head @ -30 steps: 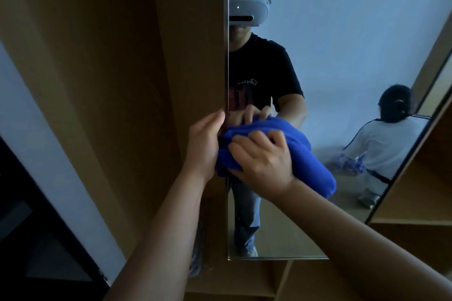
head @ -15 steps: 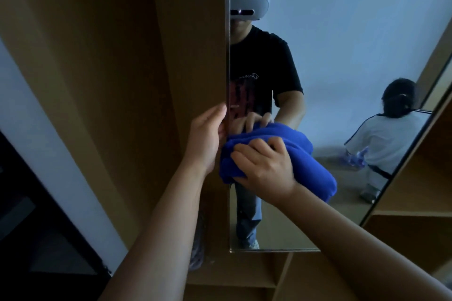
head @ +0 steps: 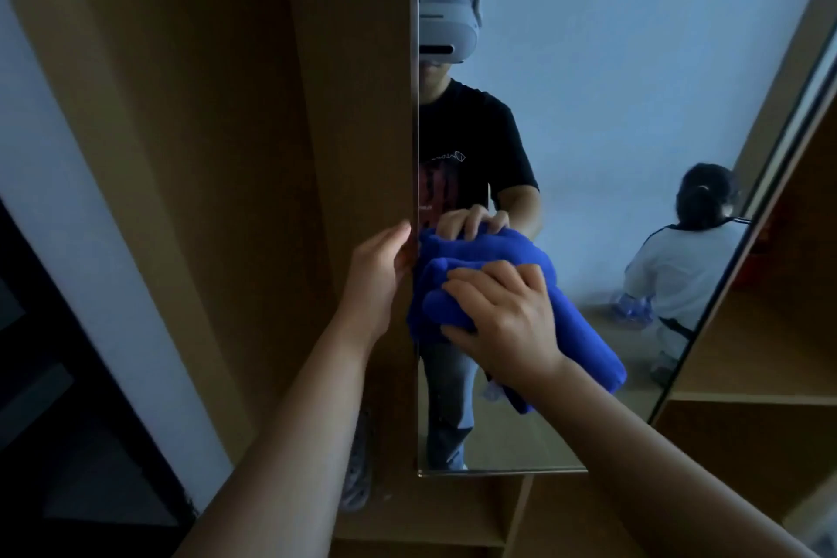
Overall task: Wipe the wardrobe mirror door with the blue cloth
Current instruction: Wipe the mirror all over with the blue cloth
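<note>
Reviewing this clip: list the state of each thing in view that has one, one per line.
mirror door: swung open, seen from its edge side, glass facing right.
blue cloth: bunched, pressed against the glass near the door's left edge.
right hand: fingers spread over the cloth, pushing it on the mirror.
left hand: gripping the door's edge, steadying it.
wardrobe shelves: exposed, with nothing visible on them.
</note>
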The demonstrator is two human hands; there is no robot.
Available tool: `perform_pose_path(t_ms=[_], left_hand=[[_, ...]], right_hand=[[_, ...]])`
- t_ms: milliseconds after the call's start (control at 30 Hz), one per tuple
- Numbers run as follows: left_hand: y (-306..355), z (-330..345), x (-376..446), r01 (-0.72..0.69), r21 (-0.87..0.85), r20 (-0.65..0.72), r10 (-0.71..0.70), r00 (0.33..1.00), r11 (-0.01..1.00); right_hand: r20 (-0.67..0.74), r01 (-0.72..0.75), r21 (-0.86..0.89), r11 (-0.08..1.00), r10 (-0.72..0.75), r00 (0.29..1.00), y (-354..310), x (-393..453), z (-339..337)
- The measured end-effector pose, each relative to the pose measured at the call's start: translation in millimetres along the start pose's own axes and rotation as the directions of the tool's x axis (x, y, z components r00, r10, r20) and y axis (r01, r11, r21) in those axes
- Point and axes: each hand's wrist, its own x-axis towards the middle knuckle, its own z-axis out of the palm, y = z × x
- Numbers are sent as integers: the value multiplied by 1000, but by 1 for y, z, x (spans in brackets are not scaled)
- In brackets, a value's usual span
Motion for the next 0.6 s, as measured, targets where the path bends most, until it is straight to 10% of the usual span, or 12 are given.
perform_pose_path(t_ms=[333, 600], left_hand=[[-34, -10, -3, 36, 20, 12, -36, 999, 999], [-47, -20, 5, 15, 57, -17, -14, 1000, 998]], right_hand=[[-294, -49, -88, 995, 21, 956, 31, 72, -8], [-137, 70, -72, 995, -80, 987, 5, 27, 32]])
